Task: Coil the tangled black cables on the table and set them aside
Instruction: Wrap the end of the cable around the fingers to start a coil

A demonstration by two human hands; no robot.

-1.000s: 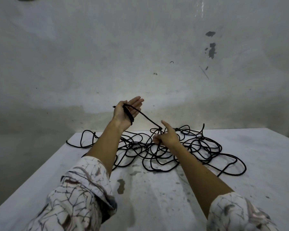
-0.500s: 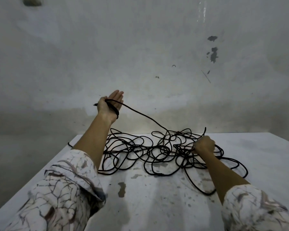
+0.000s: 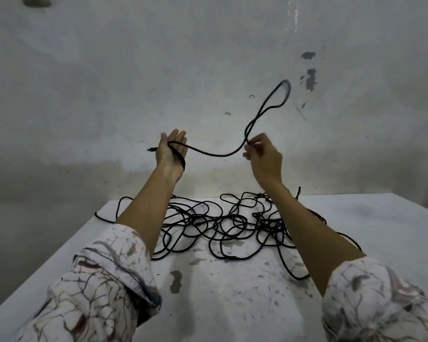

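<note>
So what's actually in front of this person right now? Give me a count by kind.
Hands: 2, left hand and right hand
Tangled black cable pile: 1; the number of separate cables in it cannot be told
White table: 1
Total: 4

Both forearms are raised, bare to the rolled patterned sleeves. The left hand [image 3: 171, 151] is upright with fingers straight, palm toward the right hand [image 3: 263, 156]. The right hand's fingers curl at the same height, its grip a fingertip pinch.
</note>
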